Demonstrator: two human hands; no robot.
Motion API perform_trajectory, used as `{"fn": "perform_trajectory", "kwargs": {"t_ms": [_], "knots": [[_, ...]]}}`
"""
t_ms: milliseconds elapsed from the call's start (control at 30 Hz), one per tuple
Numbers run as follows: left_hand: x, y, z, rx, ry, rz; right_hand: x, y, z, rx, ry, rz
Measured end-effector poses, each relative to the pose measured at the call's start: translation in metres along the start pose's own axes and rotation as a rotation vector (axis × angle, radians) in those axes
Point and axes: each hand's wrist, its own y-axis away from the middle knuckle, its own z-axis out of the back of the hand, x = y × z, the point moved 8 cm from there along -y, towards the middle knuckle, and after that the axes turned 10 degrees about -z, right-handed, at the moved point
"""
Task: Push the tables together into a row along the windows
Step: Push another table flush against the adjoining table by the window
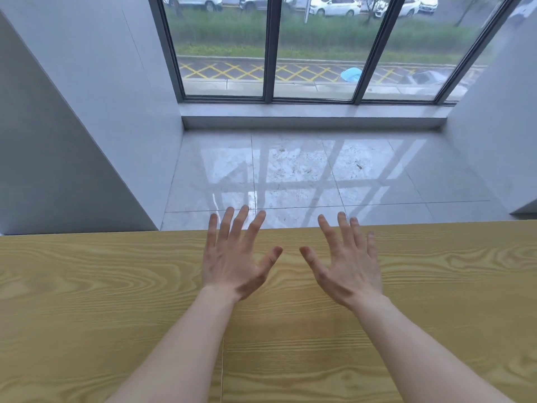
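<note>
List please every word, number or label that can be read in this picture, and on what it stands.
None can be read.
The wooden tables, floor and walls show no writing.
The yellow road markings outside are a crossed pattern, not text.
The number plates of the parked cars are too small and blurred.

**Single head view, looking forward and down toward the windows**

One camera only, worn on the head; no second view to share ground with. It looks forward and down from standing height. Wide-angle: wall edges at 9 and 3 o'clock bow outward. Nearest, filling the lower half from 8 through 4 o'clock, the wooden tabletops [87, 286], seam between two of them running toward 6 o'clock. Both forearms enter from the bottom edge, left hand [235, 257] and right hand [347, 263] close to the lens at centre. Beyond the far table edge, glossy floor tiles [290, 170]; windows [316, 48] at 12 o'clock, farthest off, street outside.
</note>
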Motion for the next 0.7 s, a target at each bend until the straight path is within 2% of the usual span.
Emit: {"fn": "perform_trajectory", "kwargs": {"t_ms": [233, 467, 700], "knots": [[-0.02, 0.046, 0.072, -0.035, -0.041, 0.01, 0.001, 0.061, 0.059, -0.044, 0.006, 0.014], [-0.082, 0.105, 0.14, -0.106, -0.021, 0.003, -0.02, 0.138, 0.129, -0.108, -0.013, 0.046], [-0.143, 0.188, 0.206, -0.115, -0.099, 0.007, -0.064, 0.23, 0.197, -0.177, -0.025, 0.076]]}}
